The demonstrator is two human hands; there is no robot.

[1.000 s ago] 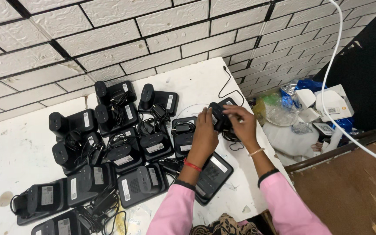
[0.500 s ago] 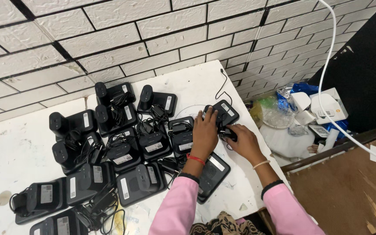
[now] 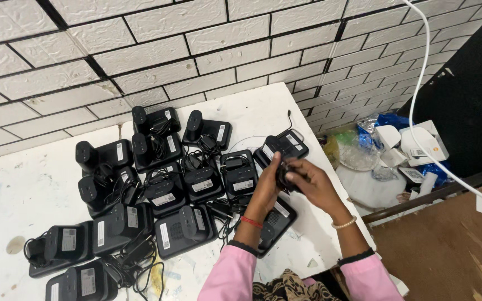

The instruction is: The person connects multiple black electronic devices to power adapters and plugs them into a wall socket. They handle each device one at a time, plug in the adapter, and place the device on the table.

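- The person's left hand and right hand meet above the right part of the white, paint-flecked worktop, both in pink sleeves.
- Between them sits a small black bundle, apparently a coiled cable with its plug; both hands close their grip on it, the left from the left side, the right from the right with fingers curled over the top.
- The bundle is so compact that its long axis cannot be told. Neither hand is nearer: both touch it.
- Just beyond the bundle, toward the tiled wall, lies a flat black charging cradle with a white label, tilted on the worktop; it lies up and slightly left of the grip.
- Under the left wrist lies another flat black dock.
- To the left, many more black docks with loose cables lie crowded together.
- To the right, off the worktop, sits a heap of clear plastic bags and white boxes.
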